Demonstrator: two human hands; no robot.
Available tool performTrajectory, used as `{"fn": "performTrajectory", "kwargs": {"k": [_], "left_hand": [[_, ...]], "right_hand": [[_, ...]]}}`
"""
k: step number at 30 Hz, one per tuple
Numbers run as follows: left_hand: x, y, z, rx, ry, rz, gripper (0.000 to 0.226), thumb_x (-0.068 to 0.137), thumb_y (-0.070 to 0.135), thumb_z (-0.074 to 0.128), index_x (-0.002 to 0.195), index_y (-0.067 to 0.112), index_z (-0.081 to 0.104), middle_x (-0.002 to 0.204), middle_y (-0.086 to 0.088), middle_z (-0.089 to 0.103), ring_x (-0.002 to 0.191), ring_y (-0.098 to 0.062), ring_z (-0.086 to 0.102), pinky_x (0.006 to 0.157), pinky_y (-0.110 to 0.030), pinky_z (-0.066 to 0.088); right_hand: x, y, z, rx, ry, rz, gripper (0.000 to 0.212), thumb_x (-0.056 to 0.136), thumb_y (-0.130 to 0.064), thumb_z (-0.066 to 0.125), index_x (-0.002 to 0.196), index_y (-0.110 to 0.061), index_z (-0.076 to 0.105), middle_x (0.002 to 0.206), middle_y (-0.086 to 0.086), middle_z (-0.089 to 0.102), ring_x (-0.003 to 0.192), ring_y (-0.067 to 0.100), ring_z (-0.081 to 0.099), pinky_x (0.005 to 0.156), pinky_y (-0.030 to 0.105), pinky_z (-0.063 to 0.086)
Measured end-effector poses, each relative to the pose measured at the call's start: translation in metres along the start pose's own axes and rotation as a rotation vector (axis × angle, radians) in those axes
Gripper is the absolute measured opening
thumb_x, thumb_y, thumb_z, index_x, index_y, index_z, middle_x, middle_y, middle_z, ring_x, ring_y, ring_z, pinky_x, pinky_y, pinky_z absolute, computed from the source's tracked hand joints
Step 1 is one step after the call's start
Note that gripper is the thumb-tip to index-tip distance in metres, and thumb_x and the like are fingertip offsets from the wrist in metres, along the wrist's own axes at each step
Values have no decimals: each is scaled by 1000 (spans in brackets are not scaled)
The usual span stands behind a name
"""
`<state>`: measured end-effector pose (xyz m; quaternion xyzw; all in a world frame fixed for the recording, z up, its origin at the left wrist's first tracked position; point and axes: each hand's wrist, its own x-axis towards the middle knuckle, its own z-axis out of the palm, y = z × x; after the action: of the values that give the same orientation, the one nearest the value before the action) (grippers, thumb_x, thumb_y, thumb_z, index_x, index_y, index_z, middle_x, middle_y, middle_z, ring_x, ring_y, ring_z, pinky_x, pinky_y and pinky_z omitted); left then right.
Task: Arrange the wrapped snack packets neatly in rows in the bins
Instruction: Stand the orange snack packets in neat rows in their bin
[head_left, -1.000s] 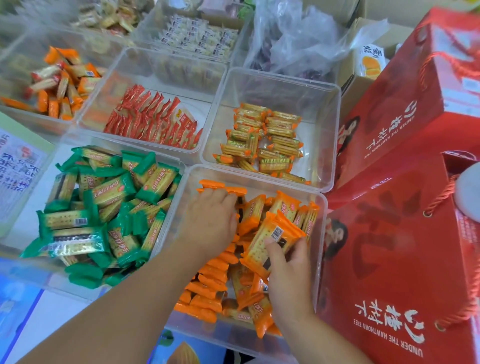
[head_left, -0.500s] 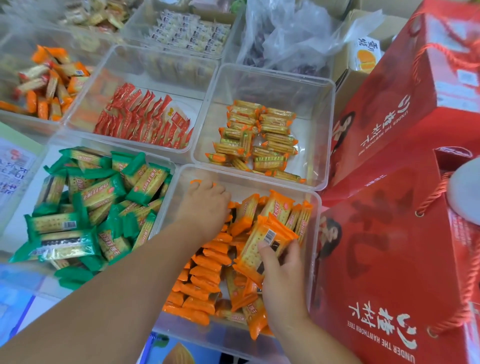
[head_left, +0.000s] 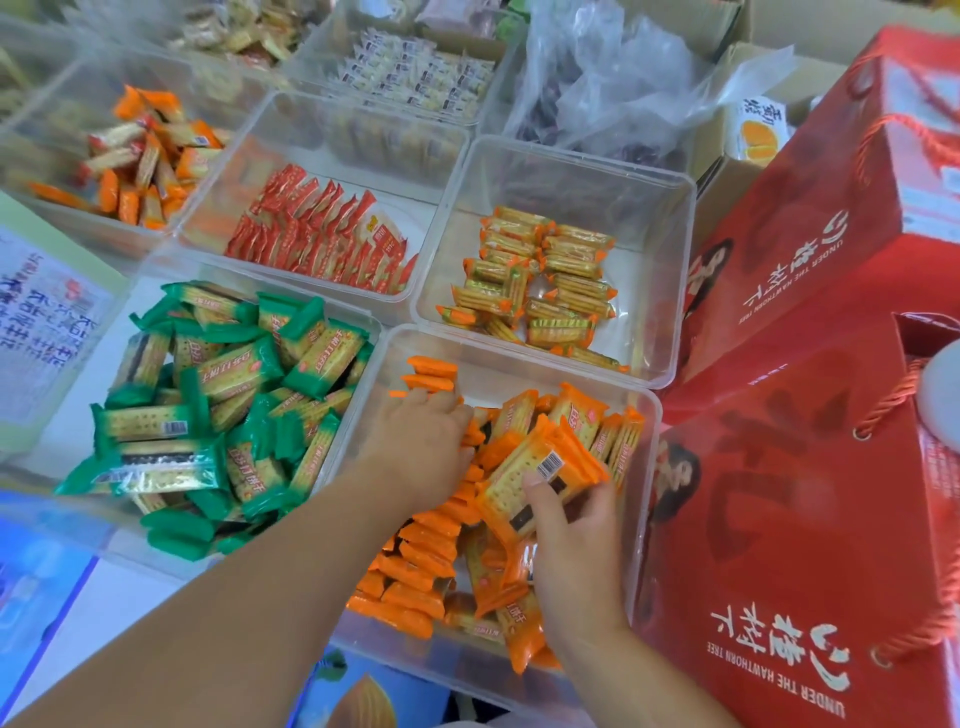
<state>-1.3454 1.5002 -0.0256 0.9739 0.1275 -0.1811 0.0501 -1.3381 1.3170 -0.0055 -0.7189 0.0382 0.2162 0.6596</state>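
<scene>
Steadily: your left hand (head_left: 421, 447) lies flat on the orange row (head_left: 421, 561) in the near right bin (head_left: 519, 359). Your right hand (head_left: 576, 551) pinches a packet stack (head_left: 540, 467); seat it upright beside that row.

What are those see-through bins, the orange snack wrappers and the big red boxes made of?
Bins: clear rigid plastic, apparently; contents show through glossy walls. Orange wrappers: thin shiny plastic film, probably, with crimped ends and glare. Red boxes: likely printed cardboard with a slight sheen, folded edges and cord handles.
</scene>
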Motion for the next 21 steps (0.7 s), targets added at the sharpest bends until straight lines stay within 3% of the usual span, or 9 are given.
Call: {"fn": "performTrajectory", "kwargs": {"k": [4,6,8,10,13,15,17,19,21], "left_hand": [[-17,1,12,-138,22,-20,72,99,50,44,159,22,17,164,3,22,135,-26,37,109,-43,33],[-26,-3,12,-224,59,-12,69,101,45,45,159,21,17,165,2,19,140,-26,34,115,-40,29],[-35,-8,9,-389,174,-17,60,102,39,47,156,20,29,162,0,29,142,-24,35,118,-42,26],[-48,-10,1,-773,276,-82,53,101,40,52,150,25,42,151,4,46,133,-13,46,111,-34,37],[-66,-10,-15,-1537,164,-163,48,88,51,57,135,40,56,129,18,62,111,13,57,80,-4,46],[-72,-15,-11,-1679,68,-118,36,91,51,56,124,42,64,122,14,68,110,2,64,83,-14,52],[-79,-21,-3,-1785,37,-152,35,92,52,56,122,37,67,123,2,70,114,-17,66,95,-39,53],[-84,-25,11,-1855,53,-246,42,90,57,57,122,32,68,119,-5,72,111,-25,68,99,-49,50],[-88,-27,23,-1914,66,-342,47,89,62,58,122,29,69,115,-5,74,106,-24,70,98,-49,50]], "right_hand": [[0,-5,6,3,50,-51,39,90,-23,73,124,-32,56,100,-16,71,90,3,68,70,9,49],[1,-11,12,-9,67,-88,45,90,-23,73,128,-34,53,101,-17,71,91,2,67,72,10,49],[3,-19,22,-6,64,-133,47,89,-20,75,127,-37,53,103,-18,70,92,-1,66,73,8,48],[6,-28,34,3,9,-158,44,86,-19,77,117,-43,57,99,-14,71,88,1,67,72,10,48],[11,-36,52,-34,-207,-101,31,79,-28,74,107,-38,65,99,-10,74,92,7,69,76,22,55],[15,-39,61,-163,-383,-13,28,80,-42,70,106,-32,67,103,-5,73,99,14,69,88,42,57],[21,-39,67,-314,-499,24,38,81,-51,59,100,-19,66,100,12,68,96,29,66,90,57,52],[30,-38,69,-456,-487,-94,48,85,-53,47,95,-10,67,93,14,66,94,31,62,87,52,50],[49,-35,63,-724,-351,-304,38,93,-42,46,93,-15,73,92,2,70,96,21,61,83,39,48]]}}
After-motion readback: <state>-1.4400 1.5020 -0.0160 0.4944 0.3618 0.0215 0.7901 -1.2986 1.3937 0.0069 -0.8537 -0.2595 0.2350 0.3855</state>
